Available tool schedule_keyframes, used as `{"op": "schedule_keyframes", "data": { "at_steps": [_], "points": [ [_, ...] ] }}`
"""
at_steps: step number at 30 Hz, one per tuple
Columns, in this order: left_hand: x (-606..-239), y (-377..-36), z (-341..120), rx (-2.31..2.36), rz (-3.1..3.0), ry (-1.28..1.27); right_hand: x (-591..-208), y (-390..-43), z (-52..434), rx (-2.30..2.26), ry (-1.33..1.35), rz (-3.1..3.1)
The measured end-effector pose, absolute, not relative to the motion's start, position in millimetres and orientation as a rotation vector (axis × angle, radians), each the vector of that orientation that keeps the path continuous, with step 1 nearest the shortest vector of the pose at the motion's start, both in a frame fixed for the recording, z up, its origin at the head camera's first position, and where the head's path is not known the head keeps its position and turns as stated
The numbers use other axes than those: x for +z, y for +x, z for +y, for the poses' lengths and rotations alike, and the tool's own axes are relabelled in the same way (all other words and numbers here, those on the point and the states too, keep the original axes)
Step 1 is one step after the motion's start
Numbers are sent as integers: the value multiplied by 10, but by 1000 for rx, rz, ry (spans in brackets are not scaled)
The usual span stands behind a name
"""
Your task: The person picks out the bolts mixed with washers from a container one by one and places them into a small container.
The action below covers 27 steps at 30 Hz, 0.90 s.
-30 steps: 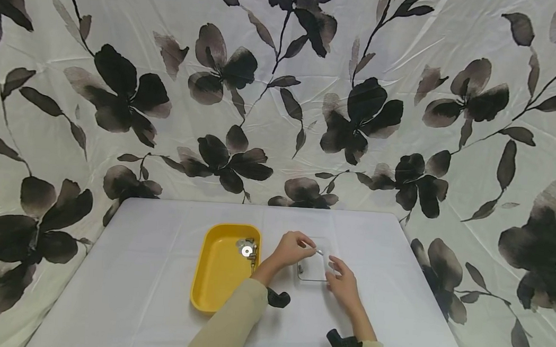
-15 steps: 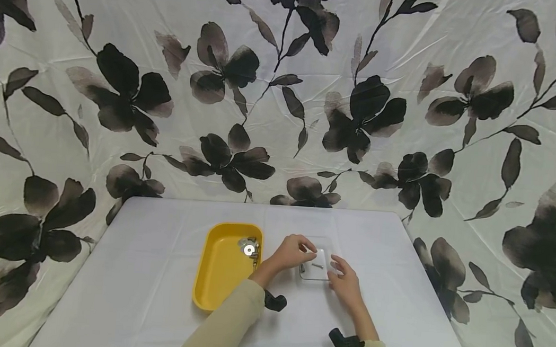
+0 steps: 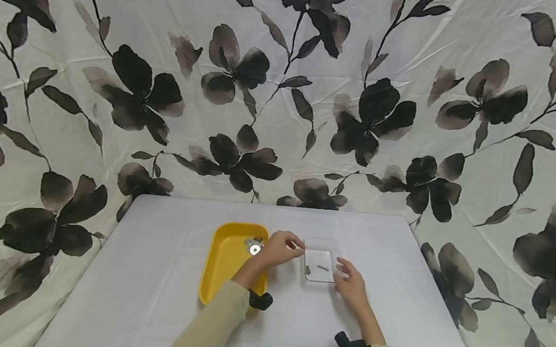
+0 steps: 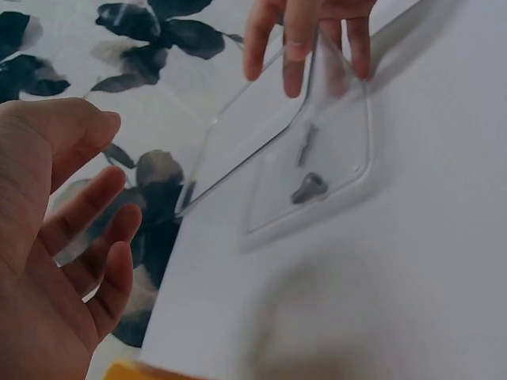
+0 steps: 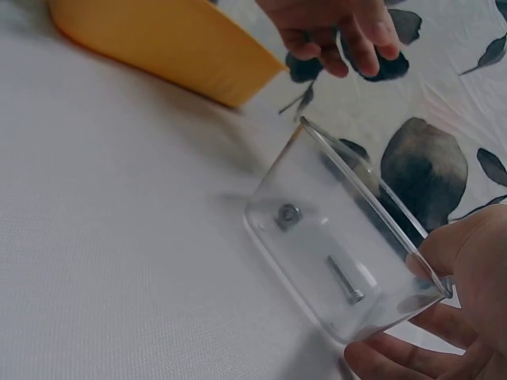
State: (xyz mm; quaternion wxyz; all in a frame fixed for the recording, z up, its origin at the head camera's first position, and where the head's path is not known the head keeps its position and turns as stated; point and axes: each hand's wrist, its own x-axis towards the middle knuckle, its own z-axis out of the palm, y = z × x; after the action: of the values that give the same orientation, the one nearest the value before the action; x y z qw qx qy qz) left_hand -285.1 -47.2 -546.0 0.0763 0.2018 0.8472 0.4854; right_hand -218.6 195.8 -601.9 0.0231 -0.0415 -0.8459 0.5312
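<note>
My right hand (image 3: 351, 287) holds a small clear plastic box (image 3: 318, 257) at its right side. In the right wrist view the thumb lies at the rim and the other fingers are around the outer wall. A slim bolt (image 5: 344, 281) lies on the box floor, and a shorter, thicker bolt (image 4: 309, 188) is near the left wall. My left hand (image 3: 280, 249) hovers between the box and the yellow tray (image 3: 224, 263), fingers loosely bent with nothing between them. Silver washers (image 3: 255, 249) lie at the tray's far right, and the left forearm covers part of its right side.
A white cloth (image 3: 157, 272) covers the table under the box and tray. Behind the table's far edge hangs a floral curtain (image 3: 291, 116). A black wrist mount (image 3: 260, 300) sits on the left wrist, another mount (image 3: 352, 344) on the right.
My left hand has let go of the slim bolt, which dropped into the clear box, and has drawn back left toward the yellow tray. The right hand stays at the box.
</note>
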Motion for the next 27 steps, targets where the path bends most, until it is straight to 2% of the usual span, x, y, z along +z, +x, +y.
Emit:
{"op": "schedule_keyframes", "data": {
  "at_steps": [14, 27],
  "points": [
    [-5290, -2727, -985, 1455, 2625, 445, -6011, -2192, 1985, 1671, -126, -2636],
    [-5577, -2791, -1476, 1582, 2670, 353, -5993, -2168, 1979, 1687, -109, -2639]
  ]
}}
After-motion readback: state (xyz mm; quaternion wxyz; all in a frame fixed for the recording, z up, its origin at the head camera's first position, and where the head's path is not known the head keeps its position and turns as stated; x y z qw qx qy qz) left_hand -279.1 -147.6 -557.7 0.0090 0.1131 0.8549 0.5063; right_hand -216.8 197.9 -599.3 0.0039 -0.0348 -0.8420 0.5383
